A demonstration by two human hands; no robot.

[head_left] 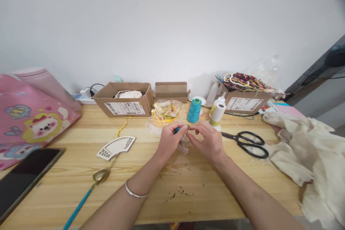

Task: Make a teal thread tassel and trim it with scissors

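Two hands meet at mid-frame: the left hand (170, 137) pinches one small blue piece (176, 130), partly hidden by its fingers; the right hand (208, 141) bunches its fingertips just beside it — whether they grip anything, I cannot tell. Three cardboard boxes (148, 105) stand across the upper middle and upper right, with one teal spool (194, 111) before them. Right of centre lies one pair of scissors (236, 137), near crumpled cloth (309, 151); left of centre, one fan-shaped ornament (117, 146) — and one phone (29, 178), lower left.

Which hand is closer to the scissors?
Right. The right hand is just left of the scissors; the left hand is farther left, on the right hand's other side.
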